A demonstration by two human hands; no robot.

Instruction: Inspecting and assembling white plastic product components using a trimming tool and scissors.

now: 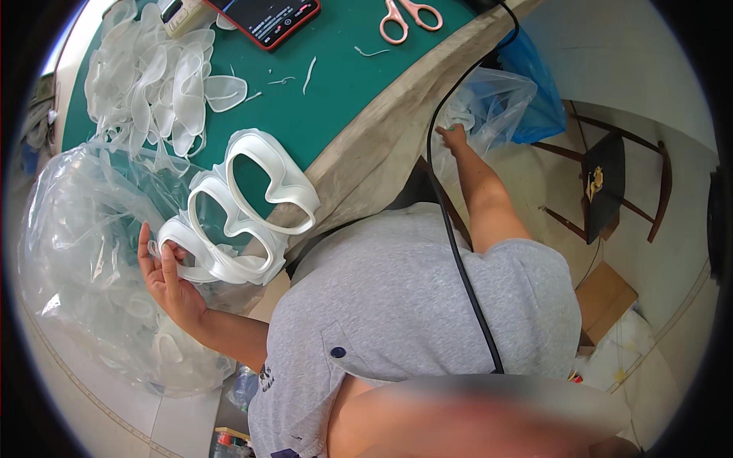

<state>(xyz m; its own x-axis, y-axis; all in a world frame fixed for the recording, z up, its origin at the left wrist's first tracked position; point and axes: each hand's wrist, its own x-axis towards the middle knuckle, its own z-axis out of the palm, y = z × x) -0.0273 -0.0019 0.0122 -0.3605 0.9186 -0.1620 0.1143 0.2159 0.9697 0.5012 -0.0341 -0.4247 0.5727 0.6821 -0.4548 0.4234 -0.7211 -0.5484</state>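
Observation:
Three white goggle frames [248, 229] with wide openings overlap at the table's near edge. My left hand [177, 294] is at the lowest frame, with one finger stretched up and other fingers curled round its rim. My right hand [453, 137] reaches away to the right, to the mouth of a clear plastic bag [500, 91] with white pieces [460, 111] in it. Its fingers are closed, and a small green spot shows at them; what they hold is too small to name.
Thin translucent pieces [164, 88] pile on the green tabletop [343, 84]. A phone [267, 19] and pink-handled scissors [411, 19] lie farther off. A large clear bag [84, 237] hangs at left. A black cable [458, 259] crosses the view; a chair [605, 179] stands right.

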